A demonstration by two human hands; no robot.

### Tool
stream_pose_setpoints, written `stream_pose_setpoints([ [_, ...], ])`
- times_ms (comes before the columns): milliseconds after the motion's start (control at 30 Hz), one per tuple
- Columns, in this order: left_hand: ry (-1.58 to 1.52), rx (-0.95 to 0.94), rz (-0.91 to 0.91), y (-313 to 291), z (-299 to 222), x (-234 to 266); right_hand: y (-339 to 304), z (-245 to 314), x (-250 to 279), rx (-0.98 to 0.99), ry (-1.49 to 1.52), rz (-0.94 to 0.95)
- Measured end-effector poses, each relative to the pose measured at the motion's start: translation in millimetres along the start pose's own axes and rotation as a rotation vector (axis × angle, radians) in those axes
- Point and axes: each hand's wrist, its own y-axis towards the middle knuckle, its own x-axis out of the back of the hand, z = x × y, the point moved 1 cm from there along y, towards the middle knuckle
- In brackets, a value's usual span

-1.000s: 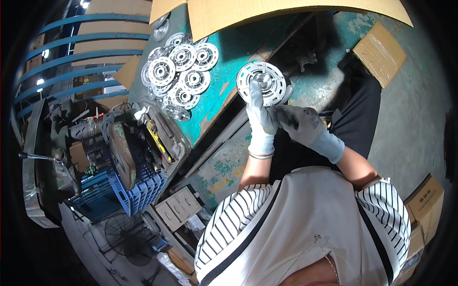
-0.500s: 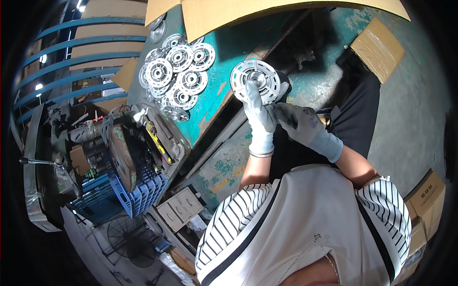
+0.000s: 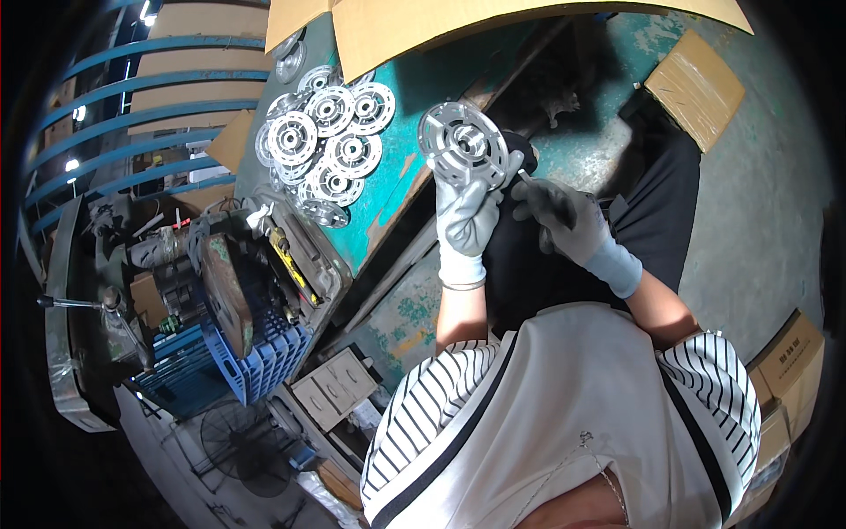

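My left hand (image 3: 469,216), in a grey-white glove, holds up a round slotted metal disc (image 3: 438,145) with a raised threaded hub in its middle. The fingers grip the disc at its lower edge, and its face tilts toward me. Just right of it, my gloved right hand (image 3: 568,219) is closed around a thin rod-like tool (image 3: 523,175). Only a short pale tip sticks out toward the disc, apart from it; the rest is hidden by the fingers. A heap of similar metal discs (image 3: 353,153) lies on the green table to the left.
The green tabletop (image 3: 397,181) has a worn edge. Cardboard (image 3: 423,35) stands across the far side, with another cardboard piece (image 3: 696,91) at far right. To the left are a machine with a lever (image 3: 110,295), a yellow tool (image 3: 291,262), a blue crate (image 3: 264,361) and a fan (image 3: 247,445).
My left hand has moved slightly left and turned the disc, its fingers now below the hub. My right hand has drawn away from the left, and a thin tip now shows in its fingers.
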Motion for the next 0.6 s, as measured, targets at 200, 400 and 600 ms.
stream_pose_setpoints([
  [200, -0.472, 0.046, -0.087, 10, -11, -3, -8, 11, -7, -0.009, 0.115, -0.006],
  [400, -0.534, 0.072, -0.115, 13, -6, 1, -7, 4, -9, -0.035, 0.047, 0.057],
  [600, -0.113, 0.036, -0.336, 10, 2, -12, -4, -2, -5, -0.021, -0.176, 0.058],
])
